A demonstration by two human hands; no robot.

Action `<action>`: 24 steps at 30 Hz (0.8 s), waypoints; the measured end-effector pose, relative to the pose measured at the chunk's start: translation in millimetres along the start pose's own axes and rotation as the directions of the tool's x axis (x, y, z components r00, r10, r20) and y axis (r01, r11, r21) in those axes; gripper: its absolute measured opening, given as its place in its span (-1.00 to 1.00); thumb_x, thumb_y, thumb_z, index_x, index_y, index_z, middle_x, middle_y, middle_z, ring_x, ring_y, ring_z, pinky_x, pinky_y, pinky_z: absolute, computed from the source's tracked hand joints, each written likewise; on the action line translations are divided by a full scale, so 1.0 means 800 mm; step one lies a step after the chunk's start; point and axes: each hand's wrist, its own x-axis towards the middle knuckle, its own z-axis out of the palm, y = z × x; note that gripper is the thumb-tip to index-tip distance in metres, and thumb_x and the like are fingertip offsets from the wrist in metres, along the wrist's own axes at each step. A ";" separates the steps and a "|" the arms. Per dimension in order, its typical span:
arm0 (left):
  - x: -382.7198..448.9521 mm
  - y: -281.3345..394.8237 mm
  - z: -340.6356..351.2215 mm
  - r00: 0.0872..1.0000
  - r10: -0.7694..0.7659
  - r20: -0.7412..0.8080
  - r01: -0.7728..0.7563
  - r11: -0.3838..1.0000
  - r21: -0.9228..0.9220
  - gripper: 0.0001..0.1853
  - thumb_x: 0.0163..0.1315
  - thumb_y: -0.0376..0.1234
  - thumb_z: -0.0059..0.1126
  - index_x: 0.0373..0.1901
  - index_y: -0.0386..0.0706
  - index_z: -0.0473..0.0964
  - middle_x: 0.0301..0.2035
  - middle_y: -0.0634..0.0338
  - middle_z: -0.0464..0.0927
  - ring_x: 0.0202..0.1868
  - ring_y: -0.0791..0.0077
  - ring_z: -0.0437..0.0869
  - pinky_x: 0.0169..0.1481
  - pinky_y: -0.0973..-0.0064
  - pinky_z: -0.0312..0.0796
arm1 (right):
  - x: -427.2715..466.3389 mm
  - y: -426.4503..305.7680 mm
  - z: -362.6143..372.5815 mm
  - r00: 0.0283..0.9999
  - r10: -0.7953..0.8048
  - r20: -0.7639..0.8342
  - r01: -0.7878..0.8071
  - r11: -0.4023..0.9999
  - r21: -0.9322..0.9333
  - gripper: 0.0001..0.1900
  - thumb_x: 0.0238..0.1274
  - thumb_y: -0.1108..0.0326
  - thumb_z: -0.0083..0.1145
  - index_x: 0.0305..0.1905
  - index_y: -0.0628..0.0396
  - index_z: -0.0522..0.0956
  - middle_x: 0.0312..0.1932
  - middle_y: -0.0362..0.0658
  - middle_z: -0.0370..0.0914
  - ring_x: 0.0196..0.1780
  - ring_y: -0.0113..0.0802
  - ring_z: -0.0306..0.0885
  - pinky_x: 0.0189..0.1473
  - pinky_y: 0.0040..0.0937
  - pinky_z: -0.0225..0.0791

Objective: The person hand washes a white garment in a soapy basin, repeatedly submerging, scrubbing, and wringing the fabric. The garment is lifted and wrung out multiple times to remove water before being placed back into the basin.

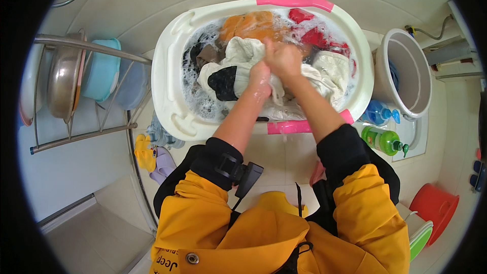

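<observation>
A white plastic tub (167, 61) with pink rim strips holds soapy water and wet clothes. Near its middle my left hand (260, 78) grips a white garment with a black patch (243, 51). My right hand (283, 59) is closed against my left, also on the white cloth; its fingertips are partly hidden. An orange cloth (249, 24) lies in the suds behind my hands, with red cloth (314, 36) to its right. More white fabric (331, 72) is bunched right of my right hand, and dark and brown cloth (207, 55) soaks at the left.
Basins (101, 70) hang on a metal rack (95, 49) at left. A tall bucket (409, 72), a blue pump bottle (376, 113) and a green pump bottle (382, 140) stand right of the tub. Slippers (163, 161) lie lower left; a red bucket (435, 211) is lower right.
</observation>
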 end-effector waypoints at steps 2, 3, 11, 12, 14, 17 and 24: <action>0.002 0.005 -0.007 0.826 0.187 0.531 -0.024 0.954 -0.299 -0.58 0.28 -0.05 -0.36 -0.48 -0.13 0.39 -0.48 0.22 0.46 -0.44 0.46 0.46 -0.32 0.41 0.35 | -0.005 -0.009 -0.002 0.988 -0.066 0.137 0.068 0.998 -0.016 -0.56 0.11 0.02 -0.10 -0.73 0.05 0.49 -0.73 -0.02 0.44 -0.61 -0.06 0.44 -0.51 -0.17 0.32; 0.000 0.004 -0.011 0.897 0.104 0.430 0.002 0.971 -0.239 -0.58 0.27 -0.05 -0.36 -0.48 -0.12 0.40 -0.50 0.22 0.45 -0.44 0.47 0.46 -0.32 0.41 0.35 | -0.005 -0.013 -0.004 0.993 -0.102 0.061 0.104 0.994 -0.026 -0.53 0.12 0.00 -0.11 -0.74 0.06 0.49 -0.74 0.00 0.42 -0.62 -0.05 0.43 -0.51 -0.16 0.30; -0.023 -0.009 -0.006 0.997 -0.058 0.042 0.052 0.988 0.146 -0.69 0.15 -0.11 -0.07 -0.23 -0.13 0.41 -0.37 0.22 0.47 -0.34 0.42 0.49 -0.25 0.39 0.35 | 0.016 -0.022 -0.020 0.986 0.117 0.122 -0.117 0.993 -0.007 -0.50 0.13 -0.02 -0.12 -0.71 0.14 0.47 -0.75 0.06 0.38 -0.61 0.03 0.39 -0.50 -0.15 0.28; -0.026 -0.005 -0.009 0.992 -0.073 0.099 0.099 0.951 -0.294 -0.69 0.11 -0.21 0.02 -0.18 -0.19 0.41 -0.29 0.21 0.47 -0.27 0.41 0.50 -0.23 0.40 0.36 | 0.012 -0.028 -0.018 0.972 -0.022 0.234 0.013 0.999 0.041 -0.55 0.10 0.04 -0.06 -0.73 0.12 0.47 -0.73 0.05 0.39 -0.61 0.01 0.39 -0.49 -0.16 0.28; -0.029 0.005 -0.013 0.990 -0.080 0.118 0.094 0.988 -0.120 -0.66 0.17 -0.14 -0.06 -0.18 -0.21 0.40 -0.29 0.20 0.50 -0.27 0.43 0.53 -0.18 0.41 0.39 | 0.007 -0.028 -0.013 0.989 -0.078 0.129 0.073 0.997 0.040 -0.53 0.13 0.03 -0.14 -0.73 0.09 0.50 -0.71 0.02 0.44 -0.60 -0.01 0.43 -0.50 -0.16 0.31; -0.027 0.023 -0.019 0.967 -0.126 0.222 0.109 0.990 0.089 -0.62 0.21 -0.11 -0.12 -0.17 -0.24 0.41 -0.29 0.16 0.52 -0.28 0.42 0.55 -0.14 0.42 0.40 | 0.009 0.000 -0.005 0.986 0.160 0.052 -0.160 0.987 -0.002 -0.52 0.15 0.00 -0.19 -0.64 0.10 0.55 -0.65 0.07 0.46 -0.51 0.06 0.46 -0.39 -0.12 0.34; -0.016 0.064 -0.046 0.901 -0.165 0.401 0.023 0.942 0.336 -0.53 0.03 -0.29 0.14 0.00 -0.26 0.32 -0.12 0.02 0.45 -0.11 0.36 0.48 -0.02 0.46 0.31 | 0.047 0.094 -0.034 0.742 0.627 0.239 -0.668 0.657 0.350 -0.47 0.11 -0.04 -0.04 -0.72 0.20 0.47 -0.75 -0.14 0.38 -0.63 -0.36 0.29 -0.48 -0.39 0.19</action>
